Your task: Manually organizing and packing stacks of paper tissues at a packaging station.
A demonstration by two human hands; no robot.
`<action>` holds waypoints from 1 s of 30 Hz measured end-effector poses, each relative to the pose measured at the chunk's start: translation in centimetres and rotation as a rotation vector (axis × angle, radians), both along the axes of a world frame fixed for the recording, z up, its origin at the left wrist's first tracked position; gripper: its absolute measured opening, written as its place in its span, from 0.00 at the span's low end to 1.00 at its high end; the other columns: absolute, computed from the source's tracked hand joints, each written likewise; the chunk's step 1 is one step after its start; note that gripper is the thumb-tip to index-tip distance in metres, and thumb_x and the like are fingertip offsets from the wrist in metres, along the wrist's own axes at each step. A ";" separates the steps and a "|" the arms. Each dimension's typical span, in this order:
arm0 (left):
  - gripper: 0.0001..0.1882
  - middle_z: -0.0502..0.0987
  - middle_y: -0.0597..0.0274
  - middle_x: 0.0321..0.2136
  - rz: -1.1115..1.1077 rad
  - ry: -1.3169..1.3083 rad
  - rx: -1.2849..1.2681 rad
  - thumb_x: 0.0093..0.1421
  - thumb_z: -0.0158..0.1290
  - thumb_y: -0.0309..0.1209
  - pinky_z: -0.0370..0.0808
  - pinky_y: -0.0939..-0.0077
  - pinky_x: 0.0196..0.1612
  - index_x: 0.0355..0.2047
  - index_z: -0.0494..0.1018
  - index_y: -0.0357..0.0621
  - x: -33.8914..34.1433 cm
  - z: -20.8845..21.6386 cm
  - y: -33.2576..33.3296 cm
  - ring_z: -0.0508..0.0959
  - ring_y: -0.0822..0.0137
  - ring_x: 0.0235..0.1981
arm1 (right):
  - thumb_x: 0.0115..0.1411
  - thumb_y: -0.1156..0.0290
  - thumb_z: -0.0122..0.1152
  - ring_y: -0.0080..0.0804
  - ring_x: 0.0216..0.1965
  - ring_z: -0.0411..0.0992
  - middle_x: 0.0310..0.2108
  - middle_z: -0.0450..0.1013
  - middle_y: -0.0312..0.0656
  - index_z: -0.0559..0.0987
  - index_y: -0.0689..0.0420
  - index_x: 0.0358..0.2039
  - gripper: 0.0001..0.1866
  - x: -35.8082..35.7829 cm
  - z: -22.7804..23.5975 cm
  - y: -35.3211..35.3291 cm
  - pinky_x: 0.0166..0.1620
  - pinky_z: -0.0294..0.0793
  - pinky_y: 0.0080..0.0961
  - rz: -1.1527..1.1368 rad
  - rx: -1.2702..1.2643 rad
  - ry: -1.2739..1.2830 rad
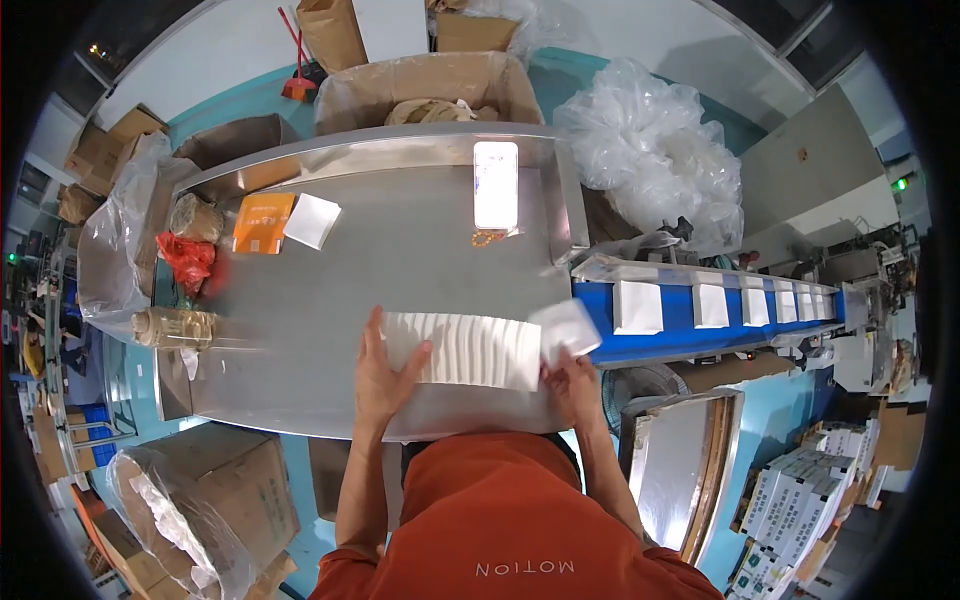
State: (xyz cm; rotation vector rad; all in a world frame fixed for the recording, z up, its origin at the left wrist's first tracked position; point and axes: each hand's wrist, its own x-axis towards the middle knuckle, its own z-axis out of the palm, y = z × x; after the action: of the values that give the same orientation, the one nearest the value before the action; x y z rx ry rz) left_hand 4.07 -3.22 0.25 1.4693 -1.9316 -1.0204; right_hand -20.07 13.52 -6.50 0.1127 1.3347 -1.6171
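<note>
A row of white flat packets (470,350) stands on edge, packed close together, on the steel table near its front edge. My left hand (380,380) is at the row's left end, its fingers stretched out and thumb apart, the thumb touching the packets. Just past the right end, my right hand (575,390) pinches a single white packet (566,330), slightly blurred, close to the start of the blue conveyor belt (675,310). More white packets (637,307) lie spaced in a line along that belt.
The steel table (400,250) has a raised back rim. On it lie a bright-screened phone (496,185), an orange packet (263,222), a white packet (312,220), a red plastic bag (186,262) and a jar (175,328). Clear plastic bags (650,140) are heaped behind the belt.
</note>
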 end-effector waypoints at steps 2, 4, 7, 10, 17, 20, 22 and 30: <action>0.46 0.68 0.33 0.53 -0.024 -0.006 0.073 0.54 0.65 0.40 0.70 0.56 0.55 0.65 0.53 0.34 -0.4 0.4 0.3 0.71 0.38 0.54 | 0.68 0.61 0.55 0.27 0.43 0.73 0.39 0.74 0.38 0.73 0.59 0.45 0.14 0.3 1.9 -1.4 0.45 0.74 0.27 -0.031 -0.047 0.062; 0.46 0.68 0.33 0.53 -0.061 0.088 0.102 0.54 0.65 0.40 0.70 0.58 0.55 0.65 0.53 0.33 -0.8 0.4 1.0 0.71 0.40 0.54 | 0.69 0.58 0.53 0.27 0.45 0.73 0.43 0.75 0.40 0.73 0.60 0.51 0.19 1.4 2.6 -1.9 0.49 0.71 0.24 0.285 0.114 0.444; 0.46 0.68 0.34 0.53 -0.079 0.099 0.016 0.54 0.65 0.40 0.70 0.57 0.55 0.65 0.53 0.32 -1.0 -0.6 1.2 0.71 0.40 0.53 | 0.67 0.58 0.55 0.27 0.47 0.72 0.48 0.74 0.40 0.72 0.61 0.55 0.23 2.4 3.3 -2.7 0.51 0.70 0.23 0.480 0.166 0.693; 0.47 0.67 0.34 0.53 -0.024 0.038 -0.052 0.54 0.66 0.41 0.70 0.56 0.54 0.65 0.52 0.31 -1.2 -0.7 1.0 0.70 0.39 0.53 | 0.63 0.52 0.60 0.30 0.43 0.74 0.44 0.76 0.43 0.69 0.67 0.58 0.33 1.8 1.7 -2.0 0.46 0.73 0.25 0.294 0.019 0.086; 0.50 0.67 0.33 0.53 -0.023 0.029 -0.048 0.54 0.65 0.43 0.70 0.54 0.54 0.66 0.50 0.32 -0.3 -0.9 0.7 0.70 0.38 0.53 | 0.64 0.53 0.60 0.24 0.36 0.73 0.40 0.76 0.41 0.73 0.66 0.52 0.28 0.9 4.9 -1.6 0.38 0.73 0.19 0.523 0.216 0.108; 0.50 0.67 0.33 0.53 -0.043 -0.009 -0.060 0.54 0.65 0.44 0.69 0.54 0.55 0.66 0.49 0.32 -0.8 -0.8 1.0 0.70 0.38 0.53 | 0.64 0.54 0.60 0.23 0.34 0.73 0.39 0.76 0.40 0.74 0.66 0.50 0.26 -0.2 3.1 -1.0 0.37 0.73 0.19 0.558 0.198 0.054; 0.50 0.67 0.33 0.53 -0.049 -0.003 -0.042 0.54 0.65 0.44 0.70 0.55 0.54 0.66 0.49 0.32 -0.9 -0.7 1.1 0.70 0.37 0.53 | 0.64 0.56 0.61 0.22 0.34 0.73 0.37 0.76 0.38 0.75 0.65 0.48 0.24 -0.3 2.9 -0.4 0.35 0.72 0.19 0.478 0.124 -0.037; 0.50 0.66 0.33 0.55 -0.072 0.044 -0.028 0.54 0.65 0.44 0.70 0.55 0.55 0.66 0.50 0.32 -1.0 -0.6 1.0 0.70 0.38 0.54 | 0.66 0.64 0.58 0.29 0.39 0.75 0.39 0.75 0.38 0.74 0.62 0.46 0.14 -0.3 -3.6 2.0 0.41 0.77 0.28 -0.101 -0.099 -0.010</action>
State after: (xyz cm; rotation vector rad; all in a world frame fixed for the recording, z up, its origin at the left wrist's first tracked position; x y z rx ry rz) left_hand 3.03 -2.19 -0.34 1.3597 -1.9716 -1.0447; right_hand -20.42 15.55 -10.12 0.1296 1.2555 -1.7623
